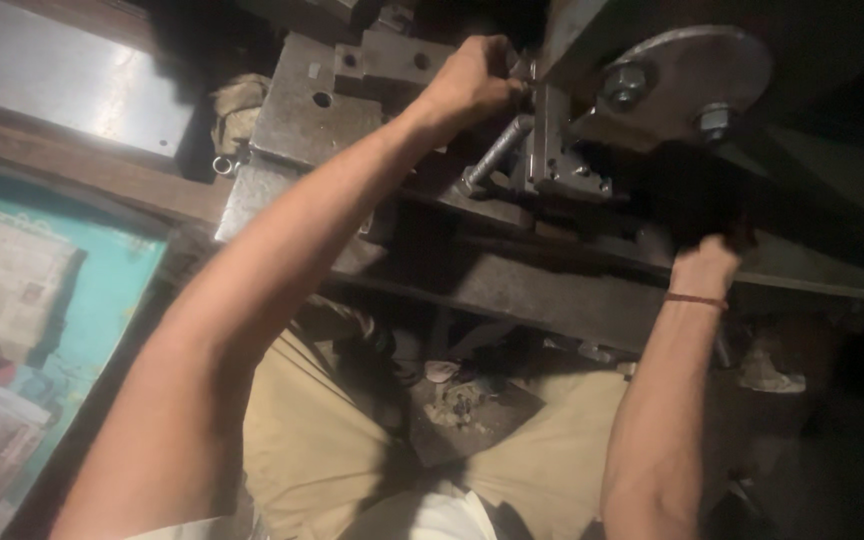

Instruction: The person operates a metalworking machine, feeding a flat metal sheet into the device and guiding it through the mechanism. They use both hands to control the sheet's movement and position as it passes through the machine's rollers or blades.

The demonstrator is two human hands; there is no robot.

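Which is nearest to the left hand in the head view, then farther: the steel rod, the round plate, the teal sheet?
From the left hand, nearest first:
1. Steel rod: just below the hand, slanting down to the left.
2. Round plate: to the hand's right, carrying two bolts.
3. Teal sheet: far down at the picture's left edge.

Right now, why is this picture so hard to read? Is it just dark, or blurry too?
Head view: dim, warm light; the right side sinks into black shadow, so the right hand barely shows. The left hand on the metal machine block is lit but soft. The round steel plate catches a pale sheen. Edges bend slightly, like a wide lens.
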